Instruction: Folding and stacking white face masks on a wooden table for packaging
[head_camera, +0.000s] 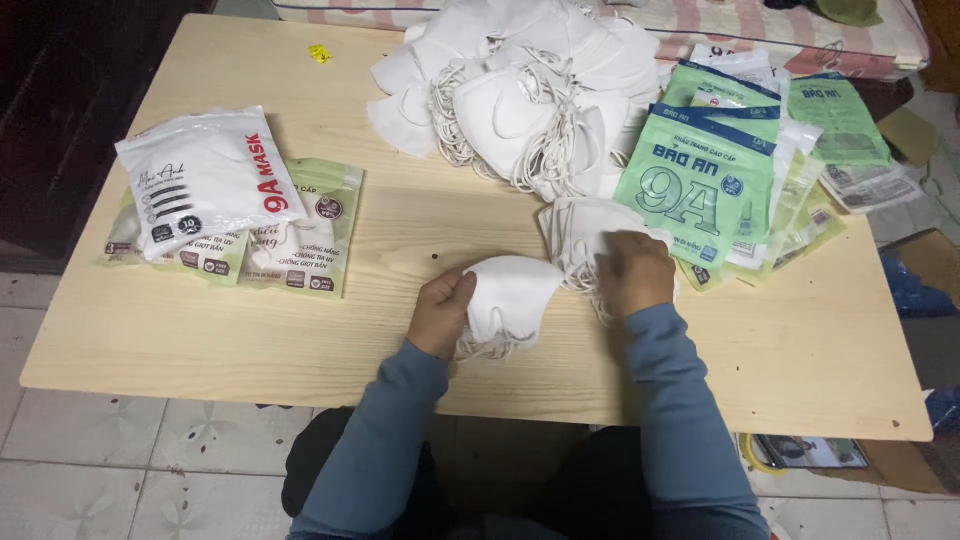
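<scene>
Head view: at a wooden table (300, 330), the left hand (442, 310) pinches a stack of white masks (510, 295) at the near edge while the right hand (632, 272) fingers close on another small mask bundle (580, 225), apparently gathering a count, with careful alignment needed before bagging.

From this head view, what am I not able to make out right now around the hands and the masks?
- Left hand: fingertips hidden behind the white mask stack it grips, so the count of masks is unclear.
- Right hand: covers part of the small mask pile; what its fingers pinch cannot be told.
- Loose mask heap: top cut off by the frame's upper edge.
- Green pouches: overlapped, lower ones mostly hidden.
- Yellow scrap: too small to identify.
</scene>
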